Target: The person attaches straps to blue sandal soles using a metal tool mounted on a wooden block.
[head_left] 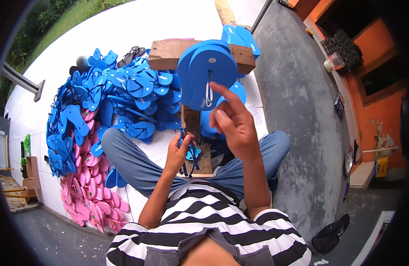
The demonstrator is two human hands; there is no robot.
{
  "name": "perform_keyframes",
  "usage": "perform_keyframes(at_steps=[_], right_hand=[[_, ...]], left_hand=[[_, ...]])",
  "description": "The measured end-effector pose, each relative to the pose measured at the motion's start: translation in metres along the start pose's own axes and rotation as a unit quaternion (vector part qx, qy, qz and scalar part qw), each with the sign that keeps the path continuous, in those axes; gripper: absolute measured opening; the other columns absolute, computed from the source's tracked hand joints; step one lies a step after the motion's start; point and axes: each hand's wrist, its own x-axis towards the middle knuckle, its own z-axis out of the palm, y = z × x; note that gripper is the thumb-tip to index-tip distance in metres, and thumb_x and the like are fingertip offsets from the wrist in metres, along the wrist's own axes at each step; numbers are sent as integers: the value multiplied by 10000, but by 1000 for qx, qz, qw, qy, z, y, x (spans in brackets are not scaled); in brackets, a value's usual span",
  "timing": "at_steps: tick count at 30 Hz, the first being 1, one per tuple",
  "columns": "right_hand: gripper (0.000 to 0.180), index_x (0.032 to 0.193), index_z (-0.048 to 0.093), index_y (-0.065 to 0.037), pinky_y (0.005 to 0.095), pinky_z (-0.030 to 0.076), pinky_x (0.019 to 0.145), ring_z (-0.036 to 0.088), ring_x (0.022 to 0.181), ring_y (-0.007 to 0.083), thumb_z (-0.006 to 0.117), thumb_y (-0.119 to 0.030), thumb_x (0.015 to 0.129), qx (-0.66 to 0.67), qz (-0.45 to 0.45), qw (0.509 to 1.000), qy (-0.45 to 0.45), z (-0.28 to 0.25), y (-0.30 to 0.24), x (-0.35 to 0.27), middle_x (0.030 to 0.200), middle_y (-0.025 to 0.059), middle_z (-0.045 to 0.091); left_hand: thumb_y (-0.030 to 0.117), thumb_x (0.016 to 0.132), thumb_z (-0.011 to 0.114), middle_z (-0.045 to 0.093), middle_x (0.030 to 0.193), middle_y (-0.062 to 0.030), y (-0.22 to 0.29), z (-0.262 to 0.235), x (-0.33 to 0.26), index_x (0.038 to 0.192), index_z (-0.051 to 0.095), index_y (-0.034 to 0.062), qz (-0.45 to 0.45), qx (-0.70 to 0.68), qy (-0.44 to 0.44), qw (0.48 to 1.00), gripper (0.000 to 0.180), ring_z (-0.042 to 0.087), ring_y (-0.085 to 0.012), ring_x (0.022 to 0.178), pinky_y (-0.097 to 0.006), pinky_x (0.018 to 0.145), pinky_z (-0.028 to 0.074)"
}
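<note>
Workpiece: a stacked set of flat blue soles (195, 66), smooth, matte and foam-like, with rounded ends. It stands against a rough, squared wooden block (164, 55) with visible grain. A slim white loop (209, 96) hangs down over the face of the front sole from a dark slit.

The left hand (177, 153) is closed on thin, flexible dark blue straps (194, 165), below and to the left of the soles. The right hand (234, 122) is at the lower right of the soles, index finger extended toward the loop, thumb apart from it, remaining fingers curled. Fingertip contact with the loop cannot be confirmed. The two hands are well apart.

To the left lie heaped blue flip-flops (140, 86) and, nearer the person, pink flip-flops (93, 206), on glossy white tiles (111, 29). To the right, the grey floor (297, 111) is mottled.
</note>
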Motion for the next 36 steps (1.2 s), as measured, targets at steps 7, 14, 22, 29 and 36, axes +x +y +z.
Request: perform_keyframes(at_steps=[7, 14, 22, 29, 36], right_hand=[[426, 1278, 605, -115, 325, 474, 527, 583, 549, 189, 585, 1, 869, -324, -129, 934, 77, 2, -14, -4, 743, 102, 660], [428, 1269, 623, -110, 293, 489, 537, 587, 537, 167, 625, 1, 856, -296, -194, 935, 29, 3, -6, 2, 758, 108, 669], [373, 1257, 612, -89, 270, 410, 485, 491, 506, 81, 606, -19, 891, -215, -128, 966, 65, -1, 10, -6, 650, 30, 598], [433, 1357, 453, 2, 219, 397, 531, 499, 555, 75, 528, -88, 941, -8, -63, 997, 44, 13, 31, -14, 627, 12, 511], [663, 1534, 195, -9, 233, 331, 466, 398, 532, 103, 458, -230, 967, 548, 95, 828, -72, 23, -4, -22, 619, 16, 449]], left_hand=[[261, 1021, 532, 646, 830, -37, -4, -6, -8, 1038, 617, 13, 12, 24, 1, 1000, 262, 590, -89, 768, -227, 676, 452], [268, 1015, 539, 646, 791, -3, 5, -12, -6, 1040, 632, 40, 11, 23, 22, 999, 247, 473, -25, 612, -188, 533, 335], [275, 1017, 543, 639, 810, -8, 3, -4, -6, 1045, 620, 46, 2, 10, 1, 1000, 244, 520, -35, 654, -195, 548, 375], [267, 1017, 541, 655, 827, -19, -6, -1, 0, 1056, 619, 43, 7, 22, -14, 1000, 241, 533, -45, 659, -200, 553, 388], [286, 1014, 543, 672, 794, -6, -12, -3, 1, 1052, 621, 53, 1, 7, -10, 1000, 248, 455, -18, 557, -192, 492, 324]])
